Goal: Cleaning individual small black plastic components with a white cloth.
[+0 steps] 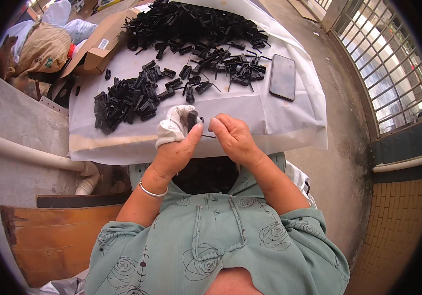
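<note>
Near the front edge of the table, my left hand [180,150] grips a small black plastic part [192,119] between thumb and fingers. White cloth, apparently a glove [171,129], covers its fingers, while the thumb is bare. A thin black stem [209,136] juts from beside the left thumb toward my right hand [235,140]. The right fingers are bare and curled, thumb against forefinger. Whatever they pinch is hidden. Just beyond my left hand lies a heap of similar black parts [127,101]. More black parts with thin stems [243,69] are scattered farther right.
A large black heap [191,24] covers the table's far side. White sheeting [250,110] drapes the tabletop. A dark phone [282,76] lies at the right, an open cardboard box [100,44] at the far left. Bags [43,46] stand beyond it; a barred window [383,64] is right.
</note>
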Tool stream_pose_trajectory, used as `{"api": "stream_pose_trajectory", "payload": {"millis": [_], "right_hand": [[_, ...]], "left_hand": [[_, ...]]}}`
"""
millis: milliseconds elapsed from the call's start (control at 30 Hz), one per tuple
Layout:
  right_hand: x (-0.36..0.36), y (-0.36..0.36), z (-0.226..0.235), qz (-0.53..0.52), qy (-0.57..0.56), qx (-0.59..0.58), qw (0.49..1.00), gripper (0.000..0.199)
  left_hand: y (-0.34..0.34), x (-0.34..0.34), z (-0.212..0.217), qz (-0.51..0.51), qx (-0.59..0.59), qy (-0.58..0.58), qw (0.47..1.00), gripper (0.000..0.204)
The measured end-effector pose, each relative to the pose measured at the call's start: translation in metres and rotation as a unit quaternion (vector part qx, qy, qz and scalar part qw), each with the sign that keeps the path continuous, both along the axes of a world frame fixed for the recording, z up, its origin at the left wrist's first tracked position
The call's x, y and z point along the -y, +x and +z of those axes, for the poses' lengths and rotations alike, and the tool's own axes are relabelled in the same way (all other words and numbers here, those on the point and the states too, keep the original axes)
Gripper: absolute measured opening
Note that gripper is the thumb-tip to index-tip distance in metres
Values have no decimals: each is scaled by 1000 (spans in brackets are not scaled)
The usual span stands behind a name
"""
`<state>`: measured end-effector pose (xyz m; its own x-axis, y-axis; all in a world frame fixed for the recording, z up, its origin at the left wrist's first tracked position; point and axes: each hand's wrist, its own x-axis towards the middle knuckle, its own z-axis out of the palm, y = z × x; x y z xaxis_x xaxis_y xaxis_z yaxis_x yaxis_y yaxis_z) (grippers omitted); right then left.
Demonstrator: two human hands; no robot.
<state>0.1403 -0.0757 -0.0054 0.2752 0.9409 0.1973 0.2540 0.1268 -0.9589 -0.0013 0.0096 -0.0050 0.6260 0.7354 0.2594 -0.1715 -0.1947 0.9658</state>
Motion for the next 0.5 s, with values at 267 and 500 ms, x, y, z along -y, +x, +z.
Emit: {"api": "stream_pose_trajectory", "payload": {"millis": [267,500], "right_hand": [[8,5,-2,11,20,134,991,13],[6,1,24,38,-26,47,998,12]], "left_hand": [[-7,5,13,-38,28,-181,982,29],[-13,9,27,-156,-99,-147,972,27]]}}
